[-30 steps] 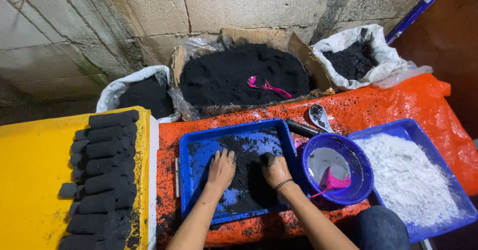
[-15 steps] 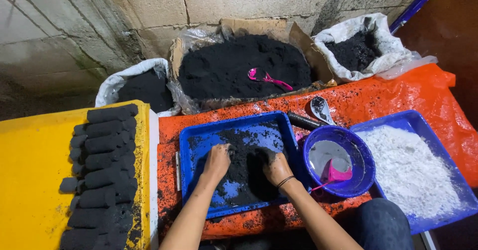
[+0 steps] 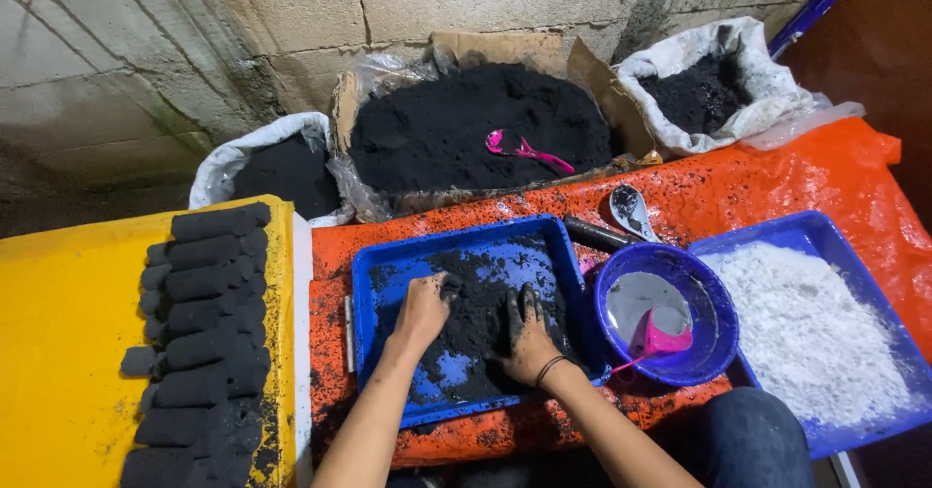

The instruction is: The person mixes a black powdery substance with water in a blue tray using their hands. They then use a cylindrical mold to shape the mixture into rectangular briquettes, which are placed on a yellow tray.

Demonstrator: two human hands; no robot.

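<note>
A blue tray on the orange-covered table holds a heap of black powder. My left hand presses into the left side of the heap, fingers curled in the powder. My right hand, blackened and with fingers spread, rests on the right side of the heap. A dark band circles that wrist. Both hands lie inside the tray, about a hand's width apart.
A blue bowl with grey liquid and a pink scoop stands right of the tray, then a blue tray of white powder. Black pressed logs lie on a yellow board. Sacks and a box of black powder line the wall.
Both hands have shifted a little within the heap, the right hand's fingers now spread flatter on the powder. The camera has tilted slightly.
</note>
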